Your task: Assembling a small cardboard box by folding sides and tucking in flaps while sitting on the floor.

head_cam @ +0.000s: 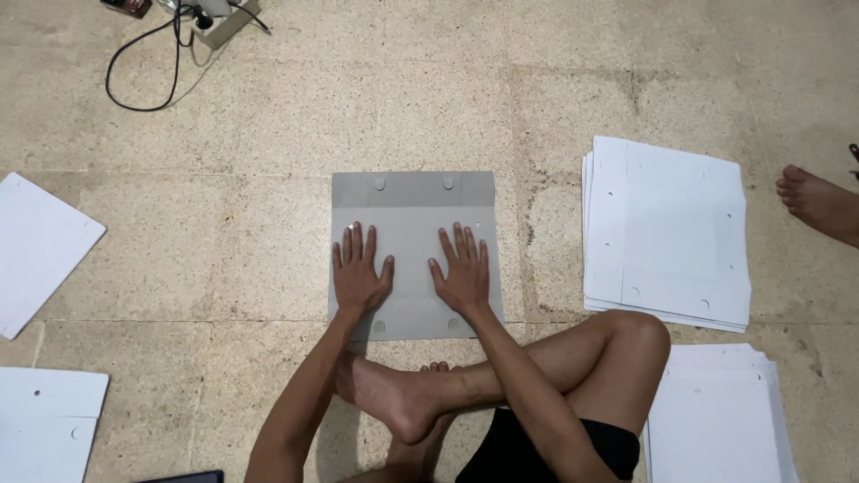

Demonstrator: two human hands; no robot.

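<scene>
The floor (268,107) was pale speckled tile with dark grout lines, and the person sat on it cross-legged, one bare foot (394,394) tucked in front of them. Directly ahead lay a grey cardboard sheet (412,192), flat on the tiles, with a folded strip along its far edge and small round cut-outs near the far and near edges. The left hand (360,273) rested palm down on the sheet's left half, fingers spread and pinching nothing. The right hand (463,273) lay flat just beside it on the right half, spread the same way, the two hands close but apart.

To the right sat a stack of white sheets (667,233), with another white stack (716,420) nearer, partly behind the knee. More white sheets (36,246) lay at the left edge. At the far left corner a black cable (143,63) looped from what looked like a power strip (219,22), though it was cut off by the frame. Another person's bare foot (814,201) showed at the right edge.
</scene>
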